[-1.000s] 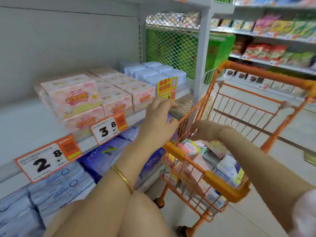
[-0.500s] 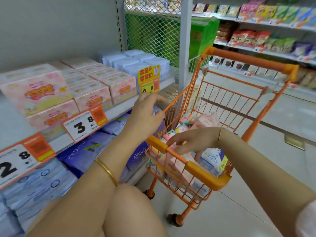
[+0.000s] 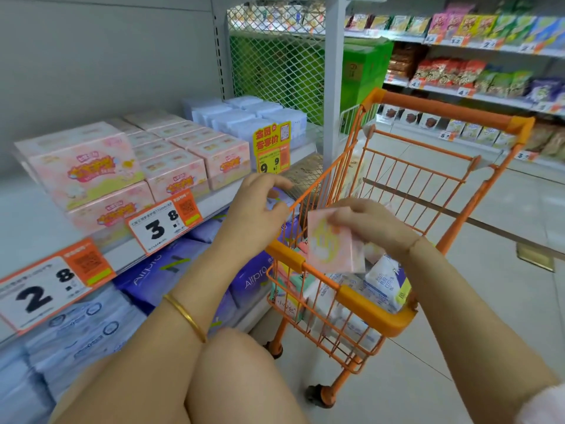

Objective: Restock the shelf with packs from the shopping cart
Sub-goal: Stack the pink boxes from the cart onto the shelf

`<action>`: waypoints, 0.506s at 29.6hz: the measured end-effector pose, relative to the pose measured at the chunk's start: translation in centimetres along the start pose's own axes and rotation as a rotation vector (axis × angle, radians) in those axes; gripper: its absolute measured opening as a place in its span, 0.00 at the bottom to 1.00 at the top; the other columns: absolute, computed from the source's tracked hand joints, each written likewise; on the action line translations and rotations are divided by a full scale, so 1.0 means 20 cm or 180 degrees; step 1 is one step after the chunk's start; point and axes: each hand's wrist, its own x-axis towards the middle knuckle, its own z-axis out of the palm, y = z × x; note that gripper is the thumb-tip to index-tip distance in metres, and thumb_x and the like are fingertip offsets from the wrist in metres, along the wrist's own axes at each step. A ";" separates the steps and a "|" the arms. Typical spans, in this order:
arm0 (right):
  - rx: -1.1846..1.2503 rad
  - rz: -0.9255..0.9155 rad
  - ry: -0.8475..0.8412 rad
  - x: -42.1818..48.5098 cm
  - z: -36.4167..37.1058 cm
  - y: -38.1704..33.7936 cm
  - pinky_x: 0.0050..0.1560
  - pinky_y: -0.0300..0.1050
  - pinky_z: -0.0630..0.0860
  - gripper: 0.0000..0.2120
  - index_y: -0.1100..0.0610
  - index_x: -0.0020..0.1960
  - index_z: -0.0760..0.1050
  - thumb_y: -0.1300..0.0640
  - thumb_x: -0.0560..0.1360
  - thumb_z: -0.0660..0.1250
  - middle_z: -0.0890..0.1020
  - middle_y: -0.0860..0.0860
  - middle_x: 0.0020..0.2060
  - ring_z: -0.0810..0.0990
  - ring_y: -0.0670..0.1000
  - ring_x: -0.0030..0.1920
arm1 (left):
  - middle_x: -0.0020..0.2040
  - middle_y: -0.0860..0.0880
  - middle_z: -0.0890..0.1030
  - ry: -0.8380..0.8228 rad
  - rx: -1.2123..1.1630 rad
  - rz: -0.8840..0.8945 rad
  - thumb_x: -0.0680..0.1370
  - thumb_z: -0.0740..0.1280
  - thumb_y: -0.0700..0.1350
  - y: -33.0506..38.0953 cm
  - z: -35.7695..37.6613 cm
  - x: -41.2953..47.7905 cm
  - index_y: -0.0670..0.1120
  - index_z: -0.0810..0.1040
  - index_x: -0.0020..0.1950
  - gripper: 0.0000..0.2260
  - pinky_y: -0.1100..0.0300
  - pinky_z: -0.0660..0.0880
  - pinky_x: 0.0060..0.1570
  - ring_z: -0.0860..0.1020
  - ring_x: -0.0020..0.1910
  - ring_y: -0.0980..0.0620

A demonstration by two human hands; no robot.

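A small orange shopping cart (image 3: 376, 313) stands at the right of the shelf, holding several packs, among them a white and blue pack (image 3: 386, 281). My right hand (image 3: 371, 223) grips a pink pack (image 3: 333, 240) by its top edge, just above the cart's near rim. My left hand (image 3: 260, 212) hovers empty between the shelf edge and the cart, fingers loosely curled. On the grey shelf (image 3: 214, 203) sit rows of matching pink packs (image 3: 174, 172), with pale blue packs (image 3: 244, 117) behind them.
Price tags 2.8 (image 3: 52, 286), 3.8 (image 3: 165, 221) and a yellow 9.9 sign (image 3: 271, 146) line the shelf edge. Purple packs (image 3: 171, 270) fill the lower shelf. My knee (image 3: 232, 377) is low in the middle. An aisle of snack shelves (image 3: 477, 75) lies beyond the cart.
My right hand went into the cart and has come up holding a pink pack. My left hand stayed near the shelf edge. The camera view shifted a little.
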 end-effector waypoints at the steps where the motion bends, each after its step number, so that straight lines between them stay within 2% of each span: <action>1: 0.0399 -0.0087 0.0176 -0.02 -0.02 -0.03 0.37 0.36 0.73 0.07 0.52 0.53 0.76 0.55 0.76 0.64 0.78 0.49 0.41 0.77 0.49 0.41 | 0.58 0.49 0.71 -0.0056 -0.0173 -0.0050 0.76 0.62 0.35 0.01 -0.01 0.00 0.48 0.76 0.57 0.13 0.60 0.71 0.58 0.74 0.57 0.53; 4: 0.0959 -0.0377 0.0501 -0.04 -0.04 -0.13 0.38 0.42 0.70 0.04 0.53 0.46 0.76 0.56 0.76 0.63 0.76 0.52 0.36 0.74 0.50 0.35 | 0.64 0.52 0.70 -0.0468 -0.0862 -0.0076 0.75 0.68 0.42 0.04 -0.05 -0.02 0.54 0.71 0.61 0.17 0.53 0.74 0.60 0.74 0.59 0.58; 6: 0.1268 -0.0364 0.0708 -0.04 -0.02 -0.20 0.36 0.41 0.71 0.07 0.53 0.44 0.75 0.52 0.77 0.62 0.75 0.49 0.34 0.74 0.47 0.32 | 0.66 0.55 0.65 -0.0690 -0.0804 0.0166 0.68 0.74 0.52 0.04 -0.05 -0.05 0.58 0.66 0.65 0.29 0.61 0.70 0.63 0.67 0.64 0.64; 7: 0.1413 -0.0318 0.0747 -0.03 -0.01 -0.24 0.34 0.41 0.72 0.08 0.53 0.44 0.75 0.49 0.77 0.61 0.75 0.49 0.33 0.74 0.47 0.32 | 0.65 0.57 0.62 -0.0667 -0.0554 0.0356 0.65 0.74 0.56 0.04 -0.04 -0.06 0.59 0.64 0.66 0.33 0.69 0.64 0.65 0.62 0.65 0.70; 9: 0.1589 -0.0296 0.0638 -0.02 0.04 -0.33 0.31 0.39 0.71 0.14 0.51 0.41 0.75 0.44 0.77 0.59 0.76 0.47 0.31 0.75 0.47 0.30 | 0.64 0.57 0.60 -0.0299 -0.0187 0.0670 0.62 0.73 0.56 0.04 -0.04 -0.08 0.59 0.62 0.66 0.36 0.81 0.54 0.61 0.55 0.62 0.77; 10: 0.1618 -0.0321 0.0538 -0.01 0.06 -0.37 0.30 0.38 0.72 0.17 0.51 0.40 0.75 0.42 0.78 0.57 0.76 0.47 0.29 0.75 0.46 0.28 | 0.63 0.56 0.60 -0.0090 -0.0178 0.0718 0.61 0.74 0.56 0.04 -0.06 -0.08 0.59 0.63 0.65 0.35 0.82 0.53 0.60 0.55 0.61 0.78; 12: 0.1655 -0.0433 0.0341 0.00 0.10 -0.45 0.32 0.42 0.77 0.22 0.51 0.40 0.75 0.39 0.79 0.52 0.79 0.47 0.27 0.78 0.47 0.28 | 0.62 0.56 0.63 0.0178 -0.0442 0.0578 0.59 0.73 0.59 0.03 -0.13 -0.08 0.62 0.65 0.61 0.33 0.78 0.57 0.62 0.60 0.62 0.73; 13: 0.1650 -0.0499 0.0238 0.01 0.11 -0.48 0.34 0.47 0.80 0.23 0.51 0.41 0.76 0.38 0.79 0.50 0.81 0.48 0.29 0.80 0.49 0.31 | 0.62 0.56 0.65 0.0218 -0.0715 0.0393 0.58 0.72 0.60 0.03 -0.18 -0.07 0.63 0.67 0.59 0.30 0.73 0.62 0.63 0.64 0.63 0.68; 15: 0.1604 -0.0624 0.0108 0.03 0.15 -0.54 0.42 0.55 0.80 0.22 0.50 0.47 0.76 0.39 0.79 0.49 0.81 0.52 0.37 0.81 0.54 0.38 | 0.61 0.53 0.72 0.0258 -0.1492 -0.0060 0.58 0.71 0.59 0.02 -0.26 -0.06 0.62 0.71 0.56 0.27 0.61 0.72 0.60 0.72 0.61 0.57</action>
